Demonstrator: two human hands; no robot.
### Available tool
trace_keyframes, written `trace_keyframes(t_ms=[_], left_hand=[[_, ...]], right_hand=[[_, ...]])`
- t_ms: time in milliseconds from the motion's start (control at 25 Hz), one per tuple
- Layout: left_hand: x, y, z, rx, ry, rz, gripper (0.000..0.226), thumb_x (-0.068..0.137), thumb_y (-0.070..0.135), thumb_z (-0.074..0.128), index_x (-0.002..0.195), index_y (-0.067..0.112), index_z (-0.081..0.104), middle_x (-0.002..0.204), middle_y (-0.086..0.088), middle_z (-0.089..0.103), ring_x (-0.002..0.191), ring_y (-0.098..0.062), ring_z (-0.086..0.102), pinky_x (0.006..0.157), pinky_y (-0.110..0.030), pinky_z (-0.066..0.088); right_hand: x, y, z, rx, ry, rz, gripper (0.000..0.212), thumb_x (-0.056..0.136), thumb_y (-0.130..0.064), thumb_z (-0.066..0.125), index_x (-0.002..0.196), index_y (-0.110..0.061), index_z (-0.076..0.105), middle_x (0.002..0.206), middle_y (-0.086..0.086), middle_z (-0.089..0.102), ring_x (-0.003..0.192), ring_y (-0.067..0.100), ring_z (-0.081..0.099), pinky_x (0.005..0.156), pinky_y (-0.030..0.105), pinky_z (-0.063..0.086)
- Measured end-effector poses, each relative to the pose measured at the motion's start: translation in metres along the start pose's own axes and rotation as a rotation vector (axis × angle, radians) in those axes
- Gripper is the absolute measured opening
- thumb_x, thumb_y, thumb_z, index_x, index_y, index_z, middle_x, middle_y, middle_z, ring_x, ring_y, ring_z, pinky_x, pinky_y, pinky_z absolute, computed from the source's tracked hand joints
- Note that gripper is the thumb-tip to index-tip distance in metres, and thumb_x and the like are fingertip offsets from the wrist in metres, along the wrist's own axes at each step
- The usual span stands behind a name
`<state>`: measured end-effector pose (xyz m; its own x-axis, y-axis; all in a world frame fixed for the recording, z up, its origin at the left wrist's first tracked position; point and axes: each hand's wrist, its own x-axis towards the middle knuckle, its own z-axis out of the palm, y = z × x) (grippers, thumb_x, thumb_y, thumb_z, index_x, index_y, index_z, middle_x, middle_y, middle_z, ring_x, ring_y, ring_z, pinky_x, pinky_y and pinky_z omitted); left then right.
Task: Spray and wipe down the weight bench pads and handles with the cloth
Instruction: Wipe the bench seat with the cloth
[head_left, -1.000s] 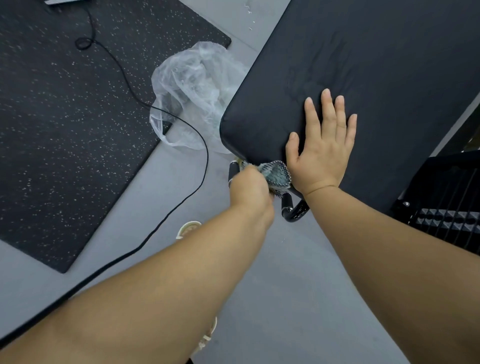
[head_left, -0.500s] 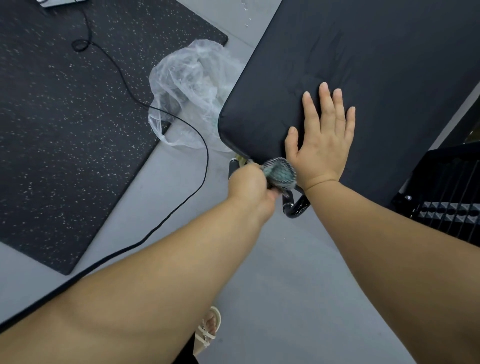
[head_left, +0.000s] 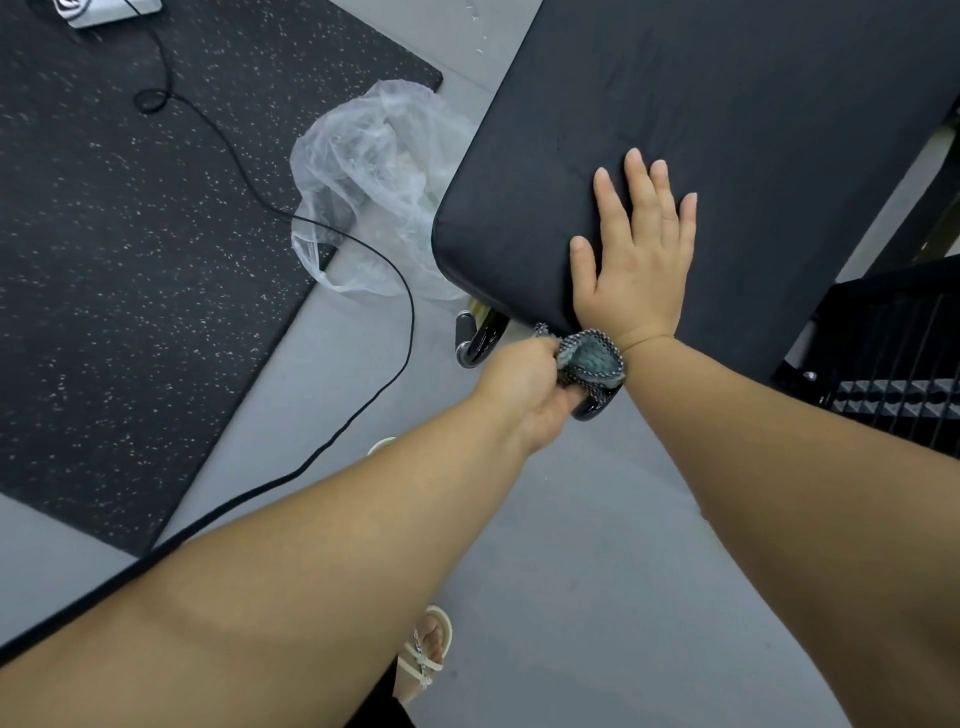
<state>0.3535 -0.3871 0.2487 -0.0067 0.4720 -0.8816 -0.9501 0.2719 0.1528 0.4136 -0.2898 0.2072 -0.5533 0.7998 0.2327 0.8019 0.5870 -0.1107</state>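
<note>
The black bench pad (head_left: 727, 104) fills the upper right. My right hand (head_left: 636, 254) lies flat on the pad near its front edge, fingers straight. Below that edge a curved black metal handle (head_left: 475, 340) runs under the pad. My left hand (head_left: 524, 384) grips a grey patterned cloth (head_left: 592, 358) bunched around the right end of the handle, just under my right wrist. No spray bottle shows.
A crumpled clear plastic bag (head_left: 363, 192) lies on the grey floor left of the bench. A black cable (head_left: 363, 405) crosses the floor and the speckled black mat (head_left: 130, 234). A black ridged piece of equipment (head_left: 893, 358) stands at right. My sandalled foot (head_left: 423, 654) is below.
My left hand has slid the cloth rightward along the handle, from near the left bend to the right end. My right hand stays flat on the pad.
</note>
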Motion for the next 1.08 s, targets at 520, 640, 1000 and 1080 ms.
trace_keyframes(t_ms=[520,640,1000,1080], left_hand=[[0.014,-0.071,0.032,0.071,0.064,-0.020,0.028,0.091,-0.008,0.036,0.099,0.003,0.061,0.096,-0.012,0.064,0.087,-0.022,0.059,0.075,-0.027,0.049],[0.007,-0.083,0.037,0.120,-0.056,-0.072,0.037,0.093,-0.008,0.035,0.122,0.000,0.057,0.120,-0.015,0.063,0.105,-0.024,0.062,0.085,-0.030,0.052],[-0.055,-0.044,0.009,0.295,-0.318,0.006,0.036,0.090,-0.005,0.033,0.107,0.009,0.061,0.094,-0.006,0.069,0.082,-0.017,0.065,0.067,-0.025,0.056],[-0.063,-0.033,0.010,0.235,-0.348,-0.019,0.036,0.091,-0.002,0.032,0.107,0.011,0.062,0.096,-0.006,0.071,0.085,-0.017,0.067,0.073,-0.027,0.056]], right_hand=[[-0.078,0.056,-0.052,0.195,-0.404,0.231,0.053,0.101,-0.026,0.037,0.149,-0.022,0.016,0.158,0.004,-0.004,0.145,0.024,-0.009,0.113,0.044,-0.012],[-0.073,0.063,-0.067,0.374,-0.504,0.265,0.047,0.103,-0.025,0.030,0.149,-0.025,0.018,0.158,-0.003,-0.006,0.144,0.016,-0.012,0.113,0.040,-0.014],[-0.076,0.030,-0.126,1.179,-0.137,1.190,0.028,0.093,-0.043,0.051,0.115,-0.027,0.055,0.115,-0.008,0.060,0.109,0.010,0.058,0.091,0.030,0.047],[-0.086,0.014,-0.137,1.607,-0.290,1.384,0.054,0.083,-0.058,0.053,0.118,-0.017,0.057,0.106,0.001,0.067,0.092,0.015,0.067,0.078,0.032,0.053]])
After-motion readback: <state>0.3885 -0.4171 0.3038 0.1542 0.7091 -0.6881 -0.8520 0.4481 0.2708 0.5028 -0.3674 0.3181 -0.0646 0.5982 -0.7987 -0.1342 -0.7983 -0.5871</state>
